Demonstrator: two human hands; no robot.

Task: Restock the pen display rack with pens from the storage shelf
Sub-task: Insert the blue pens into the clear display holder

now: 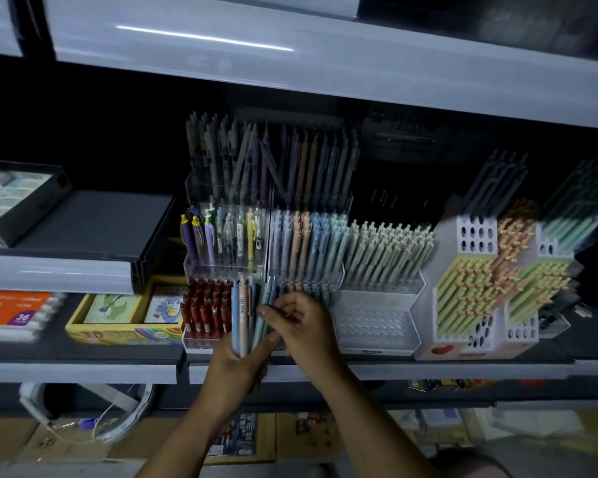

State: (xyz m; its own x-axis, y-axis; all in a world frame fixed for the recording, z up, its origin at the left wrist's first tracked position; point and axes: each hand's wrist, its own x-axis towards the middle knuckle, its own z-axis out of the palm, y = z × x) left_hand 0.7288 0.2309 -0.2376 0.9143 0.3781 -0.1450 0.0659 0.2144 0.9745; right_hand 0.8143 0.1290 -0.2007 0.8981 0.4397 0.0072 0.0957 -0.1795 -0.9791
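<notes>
While gripping the bundle of pastel pens (243, 315) upright in the left hand (233, 369), just in front of the clear tiered rack (339, 270), work from the bundle's right edge only.

Grip states:
- Left hand: wrapped tight round the lower ends of the bundle.
- Right hand (301, 326): pinching one teal pen (268, 293) between fingertips and thumb, right against the rest of the bundle. Blurred at the pinch, so logged as probable, not certain.

Location of stock: held at the front of the rack's lowest tier, between the red pens (206, 305) to the left and the short pastel row (313, 291) behind the right hand. Upper tiers well filled. Lowest tier on the right judged to be the target.

Step in hand, as judged: separating a single pen for insertion.

To do it well:
- Peel off one pen at a time. Loosen the left grip only enough to free it, or risk spilling the rest onto the shelf (83, 370).
- Keep clip end up and tip down, matching the pens already standing.
- Match colour to the column above: lilac, peach, blue, teal, left to right.
- Lower straight into a gap. Avoid knocking neighbours, closely packed and probably easy to tip.
- Leave alone the white perforated rack (377, 319) beside it, stocked with a different, pale-green pen.
</notes>
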